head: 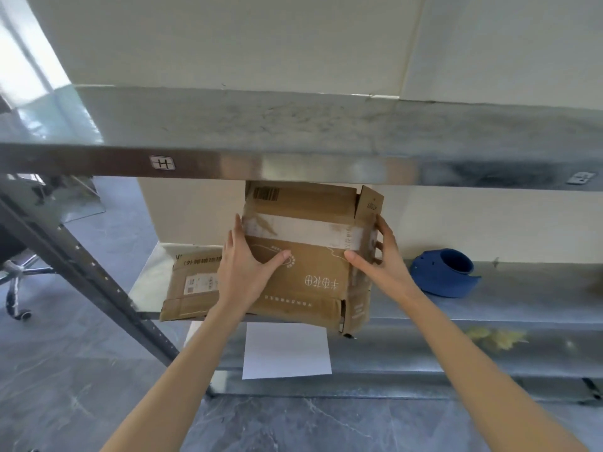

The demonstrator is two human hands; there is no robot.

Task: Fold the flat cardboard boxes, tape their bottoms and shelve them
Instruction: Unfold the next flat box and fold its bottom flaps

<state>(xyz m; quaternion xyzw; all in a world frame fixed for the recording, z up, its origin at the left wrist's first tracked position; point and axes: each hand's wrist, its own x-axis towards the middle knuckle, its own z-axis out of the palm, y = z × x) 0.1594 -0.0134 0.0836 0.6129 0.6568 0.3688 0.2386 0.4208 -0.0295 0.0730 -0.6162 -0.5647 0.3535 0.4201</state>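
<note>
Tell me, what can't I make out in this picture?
Head view only:
- Box: far edge hidden behind the upper shelf.
- Smaller box: right part covered by the left hand and box.
- Its label: too small to read.
- Chair: cut off by the left edge.
- Yellow thing: blurred, unidentifiable.
</note>
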